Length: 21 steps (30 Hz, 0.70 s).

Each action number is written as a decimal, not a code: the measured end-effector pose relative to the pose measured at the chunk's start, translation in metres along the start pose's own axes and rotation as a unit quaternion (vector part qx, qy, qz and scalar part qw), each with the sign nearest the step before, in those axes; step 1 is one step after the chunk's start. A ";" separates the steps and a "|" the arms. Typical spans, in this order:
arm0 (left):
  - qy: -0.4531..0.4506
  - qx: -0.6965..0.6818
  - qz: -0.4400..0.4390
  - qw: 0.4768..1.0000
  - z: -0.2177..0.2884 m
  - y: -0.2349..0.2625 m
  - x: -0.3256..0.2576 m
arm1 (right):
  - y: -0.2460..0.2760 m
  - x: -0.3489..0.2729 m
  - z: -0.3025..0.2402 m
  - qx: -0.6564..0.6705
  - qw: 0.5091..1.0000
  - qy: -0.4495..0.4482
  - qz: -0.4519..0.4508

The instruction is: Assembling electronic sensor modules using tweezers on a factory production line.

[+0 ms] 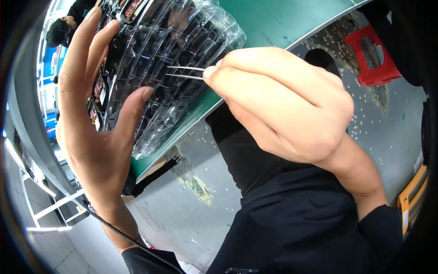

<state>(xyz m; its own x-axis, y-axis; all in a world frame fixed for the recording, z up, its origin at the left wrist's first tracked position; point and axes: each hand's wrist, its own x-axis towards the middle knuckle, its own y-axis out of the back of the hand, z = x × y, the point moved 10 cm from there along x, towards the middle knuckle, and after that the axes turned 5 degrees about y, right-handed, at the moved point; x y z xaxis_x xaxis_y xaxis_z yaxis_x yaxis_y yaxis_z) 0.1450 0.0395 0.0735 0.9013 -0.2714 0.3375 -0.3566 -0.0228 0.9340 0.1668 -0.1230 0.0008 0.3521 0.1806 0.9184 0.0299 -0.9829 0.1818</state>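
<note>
Clear plastic catches the light where a stack of moulded trays (173, 50) lies on the green worktop (283, 23), one end jutting over the near edge toward the person. The stack's long axis runs from that near corner up and away across the worktop. The left hand (91, 123) stands open and flat against the stack's left side, fingers stretched along it and the thumb (132, 109) hooked under the near corner, so it steadies the trays rather than gripping them. The right hand (283, 100) is closed in a tight pinch on thin metal tweezers (185, 73), whose two tips point left and hover over the upper face of the top tray, slightly parted; whether they hold anything I cannot tell. The right hand comes in across the stack's long side. A red stool (372, 57) sits on the speckled floor (392, 132) beyond.
</note>
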 end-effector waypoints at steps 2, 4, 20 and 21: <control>-0.006 0.001 0.002 1.000 0.001 0.000 -0.001 | -0.001 0.000 0.000 -0.004 1.000 0.022 0.018; -0.015 0.003 0.004 1.000 0.003 0.002 0.001 | -0.003 0.000 0.000 -0.041 0.997 0.050 0.042; -0.041 0.027 0.019 0.999 0.002 0.000 0.001 | -0.006 0.004 0.003 0.011 1.000 0.006 0.000; -0.044 0.034 0.032 0.998 0.004 0.002 0.001 | -0.006 0.005 0.003 0.012 1.000 0.006 0.002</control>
<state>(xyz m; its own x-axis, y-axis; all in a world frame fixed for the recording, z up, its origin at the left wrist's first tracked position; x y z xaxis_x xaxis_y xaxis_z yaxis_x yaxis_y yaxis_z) 0.1443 0.0358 0.0747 0.8525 -0.3580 0.3810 -0.4306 -0.0677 0.9000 0.1714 -0.1161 0.0027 0.3407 0.1775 0.9232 0.0506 -0.9841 0.1705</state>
